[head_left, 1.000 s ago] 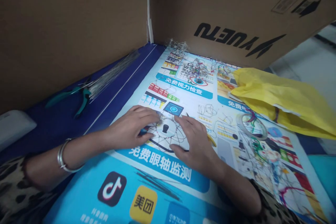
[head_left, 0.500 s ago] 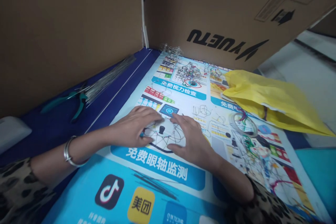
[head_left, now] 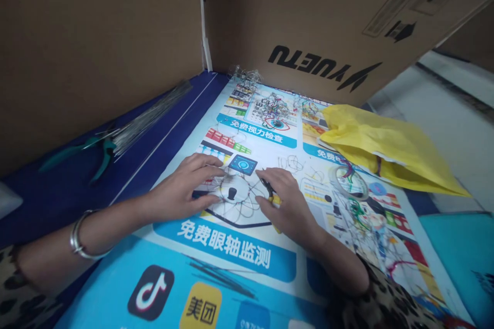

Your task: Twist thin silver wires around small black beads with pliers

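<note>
A piece of thin wire bent into petal-like loops (head_left: 245,208) lies on the printed sheet between my hands. My left hand (head_left: 189,185) is at its left edge, thumb and fingers apart, fingertips by the loops; whether they touch the wire is hard to see. On the right side, my right hand (head_left: 287,205) is closed around small pliers (head_left: 275,199) with yellow handles and a dark tip, mostly hidden by the palm. The dark tip points up and left, close to the wire's right edge.
Teal-handled pliers (head_left: 102,157) and a bundle of straight wires (head_left: 150,118) lie at left. Tangled coloured wire (head_left: 275,110) sits at the back before a cardboard wall (head_left: 247,20). A tape roll (head_left: 365,190) and a yellow bag (head_left: 397,149) are at right.
My hands have moved a little apart around the wire loops. The yellow-handled pliers now show in my right hand. The whole view has shifted slightly.
</note>
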Tool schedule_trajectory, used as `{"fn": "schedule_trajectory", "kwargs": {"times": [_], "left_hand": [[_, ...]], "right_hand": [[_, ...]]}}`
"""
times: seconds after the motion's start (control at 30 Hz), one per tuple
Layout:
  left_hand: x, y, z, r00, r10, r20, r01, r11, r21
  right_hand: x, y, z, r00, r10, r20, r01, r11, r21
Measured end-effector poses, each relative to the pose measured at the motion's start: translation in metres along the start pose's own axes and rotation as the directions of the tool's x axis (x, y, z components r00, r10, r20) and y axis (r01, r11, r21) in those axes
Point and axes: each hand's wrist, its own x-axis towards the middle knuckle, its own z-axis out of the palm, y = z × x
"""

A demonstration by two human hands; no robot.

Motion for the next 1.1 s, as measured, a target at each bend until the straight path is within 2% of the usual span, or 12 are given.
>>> {"fn": "schedule_trajectory", "kwargs": {"times": [0.17, 0.27, 0.4, 0.53, 0.87, 1.0, 1.1], "left_hand": [[0.002, 0.002, 0.001, 0.997, 0.07, 0.019, -0.071, 0.992, 0.101], [0.004, 0.008, 0.004, 0.987, 0.096, 0.126, -0.115, 0.981, 0.157], [0.006, 0.015, 0.009, 0.95, 0.095, 0.298, -0.153, 0.972, 0.176], [0.009, 0.014, 0.008, 0.92, 0.081, 0.384, -0.145, 0.979, 0.141], [0.018, 0.012, 0.002, 0.888, 0.101, 0.449, -0.148, 0.986, 0.07], [0.018, 0.011, 0.002, 0.884, 0.112, 0.454, -0.153, 0.987, 0.055], [0.017, 0.01, 0.002, 0.891, 0.119, 0.437, -0.156, 0.986, 0.05]], "right_hand": [[0.005, 0.006, -0.002, 0.999, -0.008, 0.054, 0.011, 0.999, -0.043], [0.007, 0.008, -0.002, 0.995, -0.03, 0.098, 0.038, 0.996, -0.081], [0.009, 0.007, -0.004, 0.983, -0.1, 0.156, 0.12, 0.985, -0.123], [0.015, 0.007, -0.008, 0.964, -0.168, 0.206, 0.204, 0.964, -0.169], [0.034, 0.006, -0.011, 0.894, -0.337, 0.297, 0.418, 0.865, -0.279], [0.039, 0.008, -0.005, 0.896, -0.357, 0.265, 0.427, 0.857, -0.29], [0.039, 0.014, 0.001, 0.92, -0.325, 0.218, 0.377, 0.886, -0.27]]}}
